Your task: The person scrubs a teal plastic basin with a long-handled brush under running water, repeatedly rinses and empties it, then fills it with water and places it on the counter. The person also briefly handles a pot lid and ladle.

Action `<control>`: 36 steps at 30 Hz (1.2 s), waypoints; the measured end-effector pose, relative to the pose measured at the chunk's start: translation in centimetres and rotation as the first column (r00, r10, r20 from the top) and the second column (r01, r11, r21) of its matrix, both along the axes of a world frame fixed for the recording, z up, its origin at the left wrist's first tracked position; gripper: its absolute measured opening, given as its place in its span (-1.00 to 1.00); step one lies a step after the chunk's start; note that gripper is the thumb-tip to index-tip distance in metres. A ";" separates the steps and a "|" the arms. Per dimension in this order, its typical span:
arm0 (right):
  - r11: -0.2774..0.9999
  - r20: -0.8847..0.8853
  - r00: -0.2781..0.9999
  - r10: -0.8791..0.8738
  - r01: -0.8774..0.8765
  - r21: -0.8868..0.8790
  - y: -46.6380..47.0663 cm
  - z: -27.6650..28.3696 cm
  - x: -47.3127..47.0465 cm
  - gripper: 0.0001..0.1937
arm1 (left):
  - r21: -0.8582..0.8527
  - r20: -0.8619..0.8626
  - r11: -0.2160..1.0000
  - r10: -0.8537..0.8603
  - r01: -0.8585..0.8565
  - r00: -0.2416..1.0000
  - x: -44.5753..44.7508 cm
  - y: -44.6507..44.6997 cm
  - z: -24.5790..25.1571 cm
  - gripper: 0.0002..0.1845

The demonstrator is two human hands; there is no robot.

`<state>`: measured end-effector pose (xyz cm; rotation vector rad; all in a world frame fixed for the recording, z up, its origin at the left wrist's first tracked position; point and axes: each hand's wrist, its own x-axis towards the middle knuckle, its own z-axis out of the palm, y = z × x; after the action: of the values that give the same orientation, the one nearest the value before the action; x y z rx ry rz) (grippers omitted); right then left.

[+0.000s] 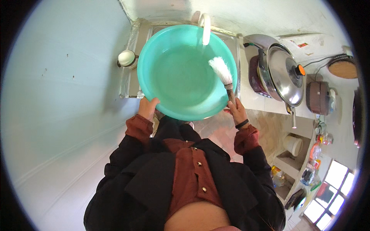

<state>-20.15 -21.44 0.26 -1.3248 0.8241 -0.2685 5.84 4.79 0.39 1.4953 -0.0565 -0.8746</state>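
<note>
A large round turquoise plastic basin (185,75) sits over the metal sink, and what looks like shallow clear water covers its bottom. My left hand (148,107) grips the rim at the near left, thumb on top. In my right hand (238,112), at the near right rim, is the dark handle of a brush (222,70) with white bristles. The bristles point away from me, above the basin's right side. Whether my right fingers also hold the rim is hidden. The white curved faucet (205,30) reaches over the far rim, with a faint stream below its mouth.
Right of the metal sink (237,57), a lidded steel pan (284,75) stands on the counter, its handle jutting toward me. A brown appliance (318,98) is farther right. Shelves below hold a white bucket (292,145). A wall (72,86) closes off the left.
</note>
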 end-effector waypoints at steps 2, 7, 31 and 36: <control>0.999 0.017 0.999 0.029 -0.028 -0.017 -1.0 -0.9 0.4 -0.73 | -0.101 -0.035 0.995 0.022 -0.025 0.999 0.6 -0.7 -1.3 -0.76; 0.999 0.045 0.999 -0.018 0.020 -0.026 -3.2 2.4 0.0 -0.75 | -0.171 -0.274 0.985 -0.014 -0.034 0.962 0.0 -3.4 -0.9 -0.73; 0.879 0.093 0.994 0.065 -0.013 -0.477 1.9 22.2 6.9 -0.61 | -0.568 -0.755 0.810 -0.443 -0.144 0.483 -2.9 -13.0 -8.8 -0.54; 0.877 0.086 0.996 0.032 0.013 -0.480 1.1 22.4 8.7 -0.66 | -0.582 -0.749 0.806 -0.481 -0.107 0.455 -1.6 -14.0 -7.6 -0.56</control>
<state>-11.47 -20.30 22.62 -1.7672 0.6951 -0.5500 4.22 -9.24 -7.20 0.3195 0.2738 -1.5986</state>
